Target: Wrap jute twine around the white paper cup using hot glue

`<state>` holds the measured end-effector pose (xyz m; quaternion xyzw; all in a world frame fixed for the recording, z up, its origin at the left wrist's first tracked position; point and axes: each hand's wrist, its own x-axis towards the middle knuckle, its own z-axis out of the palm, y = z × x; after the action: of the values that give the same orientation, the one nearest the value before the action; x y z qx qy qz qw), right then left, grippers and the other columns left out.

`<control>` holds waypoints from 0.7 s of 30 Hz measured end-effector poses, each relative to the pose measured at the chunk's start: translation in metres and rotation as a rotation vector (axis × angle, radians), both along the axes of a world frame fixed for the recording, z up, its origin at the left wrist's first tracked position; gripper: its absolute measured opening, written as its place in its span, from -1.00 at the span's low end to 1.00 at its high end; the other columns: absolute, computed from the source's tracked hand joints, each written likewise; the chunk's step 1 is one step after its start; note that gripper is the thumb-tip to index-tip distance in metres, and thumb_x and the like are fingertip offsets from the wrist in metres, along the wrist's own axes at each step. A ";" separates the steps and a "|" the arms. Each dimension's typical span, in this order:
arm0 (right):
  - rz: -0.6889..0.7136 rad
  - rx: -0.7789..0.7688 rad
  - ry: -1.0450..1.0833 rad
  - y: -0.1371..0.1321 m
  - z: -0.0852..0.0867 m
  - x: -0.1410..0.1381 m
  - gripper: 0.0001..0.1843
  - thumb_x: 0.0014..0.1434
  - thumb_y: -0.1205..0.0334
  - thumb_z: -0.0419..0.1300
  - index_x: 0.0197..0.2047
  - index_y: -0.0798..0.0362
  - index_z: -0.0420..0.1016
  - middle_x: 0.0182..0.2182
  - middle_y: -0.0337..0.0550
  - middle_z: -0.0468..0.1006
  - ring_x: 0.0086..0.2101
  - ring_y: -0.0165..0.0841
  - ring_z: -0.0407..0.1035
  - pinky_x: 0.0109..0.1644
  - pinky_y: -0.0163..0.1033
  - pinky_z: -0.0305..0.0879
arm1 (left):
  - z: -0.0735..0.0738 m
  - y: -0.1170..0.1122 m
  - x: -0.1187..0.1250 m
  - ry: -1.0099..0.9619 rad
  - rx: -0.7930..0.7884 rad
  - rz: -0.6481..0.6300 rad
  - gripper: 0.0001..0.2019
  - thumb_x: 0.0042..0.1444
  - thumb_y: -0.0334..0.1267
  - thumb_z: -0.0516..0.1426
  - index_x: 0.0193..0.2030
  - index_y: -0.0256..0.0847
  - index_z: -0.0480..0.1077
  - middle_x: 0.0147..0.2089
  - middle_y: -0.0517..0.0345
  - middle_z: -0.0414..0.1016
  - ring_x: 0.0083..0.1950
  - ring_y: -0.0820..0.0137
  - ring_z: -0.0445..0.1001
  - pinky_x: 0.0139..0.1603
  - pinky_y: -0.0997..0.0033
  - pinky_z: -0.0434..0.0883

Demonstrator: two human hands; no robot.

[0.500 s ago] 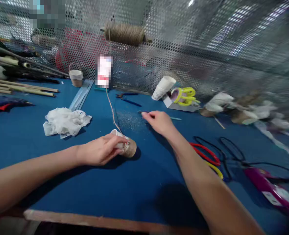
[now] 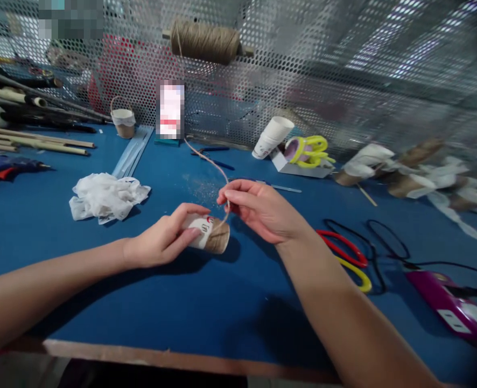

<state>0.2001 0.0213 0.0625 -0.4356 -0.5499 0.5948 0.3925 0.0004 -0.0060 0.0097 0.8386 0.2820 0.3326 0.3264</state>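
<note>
My left hand (image 2: 168,234) grips a white paper cup (image 2: 198,233) lying tilted on its side just over the blue table. Brown twine is wound round the cup's bottom end, at the right. My right hand (image 2: 258,207) pinches the twine (image 2: 216,164) between thumb and fingers, a little above that end. From there the strand runs up and back to a twine spool (image 2: 206,42) mounted at the mesh wall.
Crumpled white fabric (image 2: 107,196) lies left of the cup. A small twine-wrapped basket (image 2: 124,123), pliers (image 2: 214,156), stacked paper cups (image 2: 273,137) and yellow-handled scissors (image 2: 309,153) stand or lie behind. A glue gun (image 2: 10,170) is far left; a purple device (image 2: 450,304) is right.
My right hand has moved from the tool behind to the cup and now pinches the twine. The cup has turned in my left hand, showing its printed side.
</note>
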 end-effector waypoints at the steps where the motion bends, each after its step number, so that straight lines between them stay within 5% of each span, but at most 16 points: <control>1: -0.013 0.006 0.010 -0.003 0.001 0.002 -0.88 -0.11 0.23 0.28 -0.47 0.05 0.43 -0.50 -0.31 0.46 -0.49 -0.53 0.25 -0.37 -0.34 0.16 | 0.000 0.000 0.000 -0.021 -0.039 0.021 -0.70 0.23 -0.29 -0.09 0.09 -0.32 0.06 -0.09 -0.10 0.43 -0.19 0.35 0.47 -0.20 0.39 0.41; 9: -0.179 0.214 0.046 -0.010 0.001 -0.004 -0.83 -0.16 0.26 0.35 -0.48 0.06 0.44 -0.57 -0.32 0.46 -0.50 -0.51 0.32 -0.39 -0.32 0.21 | 0.000 -0.003 0.002 -0.020 -0.146 0.004 -0.69 0.23 -0.28 -0.05 0.09 -0.31 0.07 -0.21 0.02 0.43 -0.31 0.44 0.42 -0.30 0.48 0.36; 21: -0.200 0.230 0.006 -0.008 -0.013 -0.010 -0.80 -0.16 0.20 0.36 -0.49 0.06 0.44 -0.58 -0.32 0.48 -0.51 -0.50 0.33 -0.37 -0.30 0.26 | 0.003 -0.010 0.004 0.047 -0.051 -0.047 -0.77 0.20 -0.27 -0.04 -0.04 -0.27 0.05 -0.33 0.08 0.39 -0.52 0.49 0.31 -0.51 0.50 0.27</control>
<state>0.1902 0.0129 0.0500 -0.4385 -0.5672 0.4872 0.4987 0.0042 -0.0159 0.0127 0.8440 0.2785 0.2976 0.3487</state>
